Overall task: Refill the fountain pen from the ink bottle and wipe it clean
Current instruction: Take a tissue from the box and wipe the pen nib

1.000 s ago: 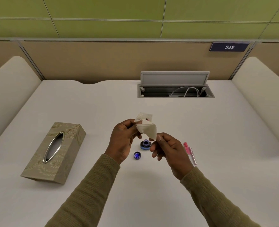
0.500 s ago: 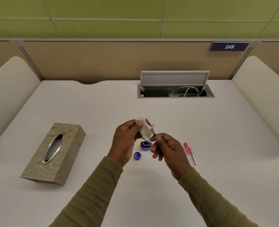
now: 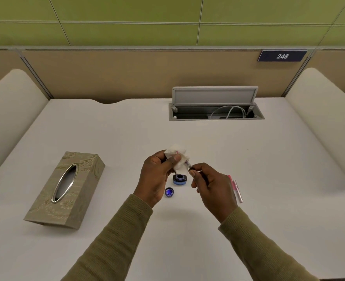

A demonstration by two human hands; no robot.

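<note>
My left hand (image 3: 157, 175) pinches a crumpled white tissue (image 3: 179, 159) around the front end of the pen section (image 3: 187, 164). My right hand (image 3: 210, 183) grips the rear of that thin section between thumb and fingers. Both hands hover just above the open blue ink bottle (image 3: 180, 179) on the white desk (image 3: 268, 159). The bottle's blue cap (image 3: 169, 192) lies upside down just in front of it. The pink pen barrel (image 3: 232, 186) and a silvery pen part (image 3: 238, 191) lie side by side to the right of my right hand. The nib is hidden in the tissue.
A patterned tissue box (image 3: 66, 189) lies at the left of the desk. An open cable hatch (image 3: 216, 110) with white cords sits at the back. Padded dividers rise on both sides, and a partition with sign 248 (image 3: 282, 56) stands behind.
The tissue has been bunched tighter around the pen's front end by my left hand. My right hand has shifted slightly on the section; the pen shows more beside the tissue.
</note>
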